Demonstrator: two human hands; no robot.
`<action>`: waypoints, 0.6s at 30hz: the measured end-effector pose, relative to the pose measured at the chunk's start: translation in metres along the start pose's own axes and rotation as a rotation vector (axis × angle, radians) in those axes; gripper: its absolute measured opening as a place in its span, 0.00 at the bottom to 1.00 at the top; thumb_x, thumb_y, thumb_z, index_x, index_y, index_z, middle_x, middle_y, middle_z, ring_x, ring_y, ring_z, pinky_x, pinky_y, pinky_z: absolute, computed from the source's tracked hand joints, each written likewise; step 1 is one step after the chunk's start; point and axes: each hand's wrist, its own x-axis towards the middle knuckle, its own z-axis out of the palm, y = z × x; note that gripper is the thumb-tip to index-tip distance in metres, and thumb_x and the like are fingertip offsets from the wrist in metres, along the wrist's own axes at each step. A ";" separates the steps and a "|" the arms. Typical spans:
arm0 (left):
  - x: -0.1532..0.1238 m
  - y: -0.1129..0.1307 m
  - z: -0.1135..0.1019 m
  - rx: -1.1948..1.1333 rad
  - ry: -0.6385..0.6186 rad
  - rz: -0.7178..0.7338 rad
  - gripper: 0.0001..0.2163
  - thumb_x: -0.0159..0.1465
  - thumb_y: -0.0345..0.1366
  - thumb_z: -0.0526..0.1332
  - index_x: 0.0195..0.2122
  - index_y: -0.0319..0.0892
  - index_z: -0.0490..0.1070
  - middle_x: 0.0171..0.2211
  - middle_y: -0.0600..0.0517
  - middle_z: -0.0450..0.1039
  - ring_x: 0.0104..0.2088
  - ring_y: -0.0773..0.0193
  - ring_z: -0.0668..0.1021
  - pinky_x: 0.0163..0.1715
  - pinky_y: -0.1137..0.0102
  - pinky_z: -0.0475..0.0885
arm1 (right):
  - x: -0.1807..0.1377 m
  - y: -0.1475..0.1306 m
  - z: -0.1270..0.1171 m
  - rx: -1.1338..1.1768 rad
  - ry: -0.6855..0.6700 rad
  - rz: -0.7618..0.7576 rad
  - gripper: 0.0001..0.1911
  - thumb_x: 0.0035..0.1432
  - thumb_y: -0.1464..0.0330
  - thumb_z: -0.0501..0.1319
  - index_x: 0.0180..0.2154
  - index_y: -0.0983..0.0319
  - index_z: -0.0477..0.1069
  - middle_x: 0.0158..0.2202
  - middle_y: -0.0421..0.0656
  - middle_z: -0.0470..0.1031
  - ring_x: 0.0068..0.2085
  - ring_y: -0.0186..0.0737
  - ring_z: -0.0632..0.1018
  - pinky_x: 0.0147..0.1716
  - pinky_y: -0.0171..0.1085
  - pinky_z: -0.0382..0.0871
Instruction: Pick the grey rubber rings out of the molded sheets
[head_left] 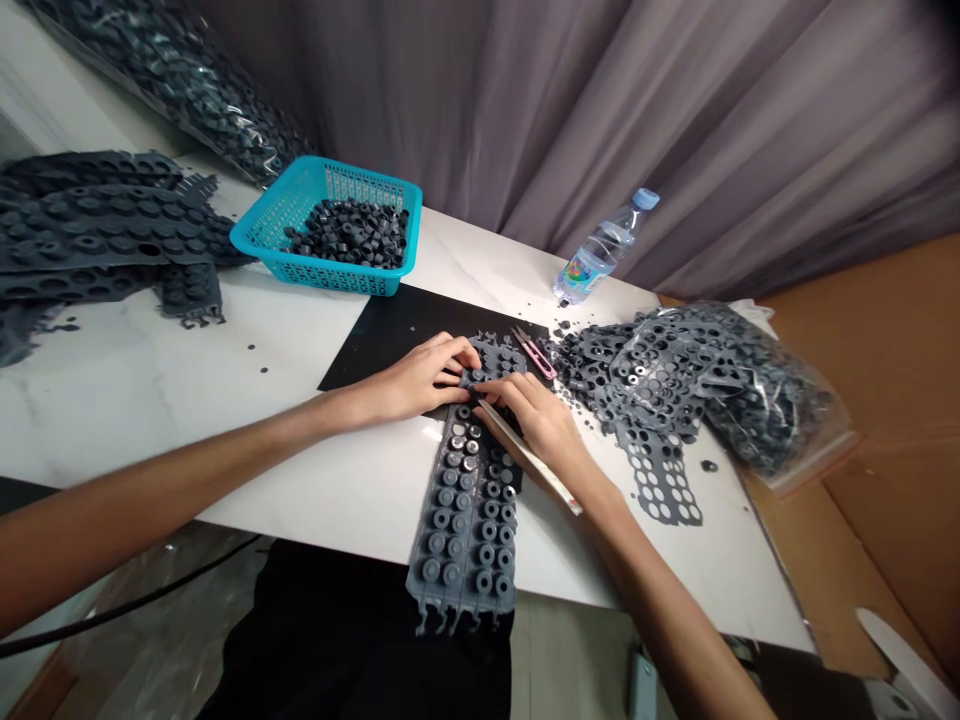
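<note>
The grey moulded rubber sheet (470, 510) lies across the near edge of the white table (315, 490). It looks light, bendable and hardly fragile; its flat side margins seem good for holding. The left hand (431, 375) curls onto it, pinch unclear; the right hand (544, 415) grips a slim pale tool (525, 452).

- Your left hand (416, 380) and right hand (538, 412) cover part of the grey sheet (466, 500); details between them are too small to tell.
- Your left forearm (187, 478) runs off the left edge, your right forearm (667, 600) off the bottom.
- You can't read the bottle label (581, 275).
</note>
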 end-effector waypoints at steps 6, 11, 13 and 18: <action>0.000 -0.001 0.002 -0.034 0.008 0.000 0.11 0.64 0.38 0.69 0.44 0.44 0.69 0.50 0.49 0.64 0.52 0.52 0.79 0.58 0.47 0.77 | 0.001 -0.001 0.010 -0.149 -0.012 -0.036 0.13 0.78 0.64 0.53 0.53 0.61 0.72 0.45 0.51 0.79 0.46 0.51 0.78 0.45 0.46 0.73; 0.002 -0.005 0.005 -0.064 0.005 -0.001 0.13 0.64 0.39 0.69 0.45 0.44 0.69 0.50 0.49 0.63 0.53 0.51 0.78 0.57 0.48 0.77 | 0.001 -0.005 0.018 -0.144 0.040 0.039 0.13 0.78 0.64 0.52 0.55 0.63 0.69 0.48 0.54 0.76 0.47 0.52 0.77 0.47 0.47 0.74; 0.003 -0.008 0.006 -0.062 0.013 0.004 0.13 0.64 0.38 0.69 0.46 0.44 0.69 0.50 0.49 0.63 0.52 0.51 0.78 0.57 0.47 0.77 | 0.001 -0.007 0.020 -0.133 0.060 0.070 0.13 0.78 0.65 0.51 0.56 0.63 0.67 0.48 0.54 0.75 0.48 0.52 0.77 0.47 0.47 0.75; 0.004 -0.011 0.007 -0.036 0.023 -0.012 0.12 0.63 0.35 0.68 0.46 0.44 0.68 0.50 0.48 0.63 0.53 0.51 0.78 0.56 0.48 0.77 | 0.000 0.006 0.016 -0.097 0.225 0.264 0.15 0.78 0.63 0.48 0.56 0.64 0.65 0.49 0.56 0.72 0.50 0.53 0.75 0.47 0.49 0.75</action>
